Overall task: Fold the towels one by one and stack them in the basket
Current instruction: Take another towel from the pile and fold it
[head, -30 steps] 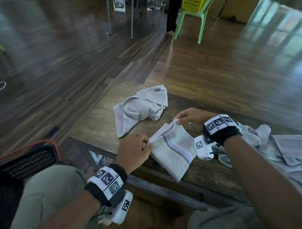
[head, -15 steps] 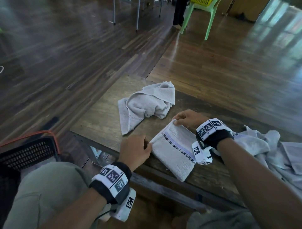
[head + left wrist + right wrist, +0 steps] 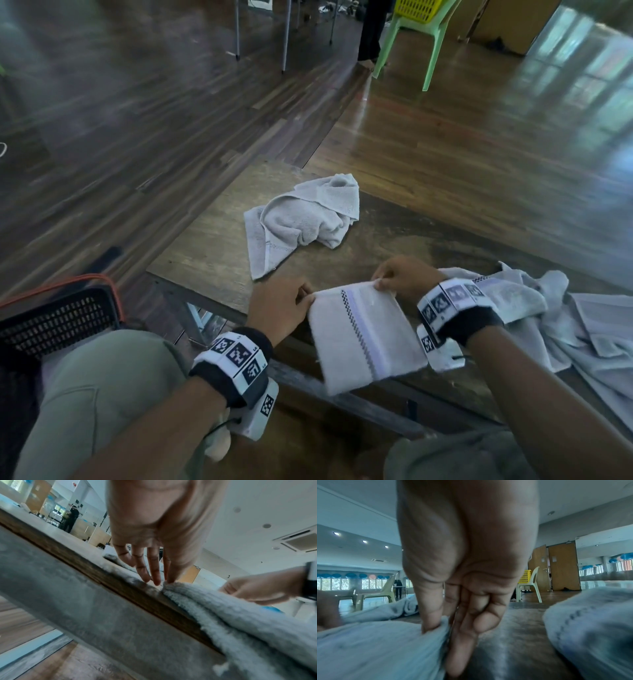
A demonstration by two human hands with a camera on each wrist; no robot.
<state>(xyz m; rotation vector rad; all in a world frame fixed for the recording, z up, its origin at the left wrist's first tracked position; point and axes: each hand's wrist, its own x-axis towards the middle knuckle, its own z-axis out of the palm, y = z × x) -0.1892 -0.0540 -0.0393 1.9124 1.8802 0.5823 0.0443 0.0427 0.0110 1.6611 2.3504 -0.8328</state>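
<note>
Between the two hands, a folded white towel (image 3: 366,337) with a checked stripe lies on the near edge of the wooden table (image 3: 212,253), its lower end hanging over toward the person. The left hand (image 3: 277,305) pinches the towel's far left corner, thumb against fingertips (image 3: 157,580) at the folded edge. The right hand (image 3: 404,275) pinches the far right corner, thumb (image 3: 430,615) pressed into the cloth against the fingers. Beyond the left hand, a crumpled grey towel (image 3: 303,221) sits apart on the table. Just right of the right hand lies a heap of pale towels (image 3: 561,318). Down to the left of the left arm, a black basket (image 3: 58,317) stands on the floor beside the person's knee.
</note>
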